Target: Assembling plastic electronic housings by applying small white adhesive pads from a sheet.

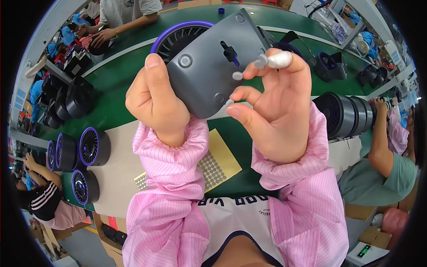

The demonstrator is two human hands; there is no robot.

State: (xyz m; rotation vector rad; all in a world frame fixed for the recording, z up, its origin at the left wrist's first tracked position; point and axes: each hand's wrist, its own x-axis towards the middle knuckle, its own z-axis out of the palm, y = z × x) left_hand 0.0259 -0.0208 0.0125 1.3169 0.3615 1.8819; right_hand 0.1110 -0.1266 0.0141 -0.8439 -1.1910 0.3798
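Note:
My left hand [158, 100] grips a dark grey desk fan by the edge of its flat base [209, 60], thumb on top. The fan's purple-rimmed round head [162, 38] shows behind the base. Round pads or recesses sit near three visible base corners, with a keyhole-shaped slot between. At the base's right side is my right hand [284, 102], fingers curled, small round grey pads [237, 76] clinging to several fingertips. One pad is by the thumb tip. White wrapping covers one finger. Below my wrists lies a yellow sheet [224, 162] with rows of grey dots.
Purple-rimmed fans [91, 147] stand on the left of the green table [120, 107]. More dark fans [338, 113] lie at the right, others [329, 66] farther back. Cardboard [115, 178] covers part of the tabletop. Co-workers sit at left, right and across.

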